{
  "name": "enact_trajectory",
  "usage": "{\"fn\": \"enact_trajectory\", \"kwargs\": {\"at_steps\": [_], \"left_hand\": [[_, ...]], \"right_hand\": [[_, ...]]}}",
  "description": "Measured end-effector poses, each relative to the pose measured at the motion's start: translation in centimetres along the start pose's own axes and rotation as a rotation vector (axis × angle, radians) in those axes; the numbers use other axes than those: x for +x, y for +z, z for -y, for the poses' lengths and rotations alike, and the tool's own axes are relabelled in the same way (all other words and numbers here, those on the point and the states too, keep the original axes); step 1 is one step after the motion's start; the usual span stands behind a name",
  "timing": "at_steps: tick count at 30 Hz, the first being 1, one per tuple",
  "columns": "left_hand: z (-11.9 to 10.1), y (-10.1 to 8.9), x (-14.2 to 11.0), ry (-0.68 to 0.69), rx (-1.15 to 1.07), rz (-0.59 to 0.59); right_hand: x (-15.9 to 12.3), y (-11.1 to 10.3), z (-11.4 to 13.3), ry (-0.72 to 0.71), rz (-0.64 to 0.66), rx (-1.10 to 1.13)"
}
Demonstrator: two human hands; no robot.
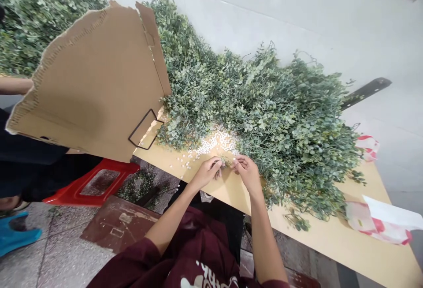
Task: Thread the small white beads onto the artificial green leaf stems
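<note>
From my end of the feed, I have a small green sprig between the two hands, just above the table's near edge. My left hand clamps it, thumb pressed against curled fingers. My right hand has thumb and forefinger drawn together at the sprig's other side; whether they pinch the stem or something tiny and pale, I cannot tell. Just beyond, white pieces lie scattered on the table. Leafy greenery heaps behind and right; a cardboard sheet stands at left.
</note>
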State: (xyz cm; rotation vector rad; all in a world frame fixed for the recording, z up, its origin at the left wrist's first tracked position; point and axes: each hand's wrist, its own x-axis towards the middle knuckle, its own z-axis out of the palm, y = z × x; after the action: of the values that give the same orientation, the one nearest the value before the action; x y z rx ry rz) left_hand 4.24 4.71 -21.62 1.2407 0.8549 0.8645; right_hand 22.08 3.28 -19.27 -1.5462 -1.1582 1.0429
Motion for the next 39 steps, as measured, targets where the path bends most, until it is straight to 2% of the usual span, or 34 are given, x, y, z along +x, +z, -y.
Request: {"fn": "enact_trajectory", "kwargs": {"at_steps": [5,10,17,25,33,39], "left_hand": [[-0.8,0.1,-0.4,0.113,0.204,-0.005],[-0.9,0.1,-0.5,0.113,0.245,0.008],[-1.1,0.0,-0.4,0.112,0.263,0.026],[-0.7,0.0,-0.2,0.106,0.230,0.039],[-0.8,0.0,-0.2,0.087,0.232,0.043],[-0.3,0.0,-0.1,0.093,0.259,0.028]], "right_hand": [[-0.4,0.2,-0.4,-0.013,-0.071,-0.034],[-0.5,0.3,-0.8,-0.051,-0.135,-0.175],[0.2,0.5,-1.1,-0.024,-0.132,0.038],[0.6,0.5,-1.8,0.014,-0.132,0.002],[0.6,0.7,-1.8,-0.035,-0.103,0.042],[0.7,1.1,-1.6,-0.040,-0.186,0.063]]}}
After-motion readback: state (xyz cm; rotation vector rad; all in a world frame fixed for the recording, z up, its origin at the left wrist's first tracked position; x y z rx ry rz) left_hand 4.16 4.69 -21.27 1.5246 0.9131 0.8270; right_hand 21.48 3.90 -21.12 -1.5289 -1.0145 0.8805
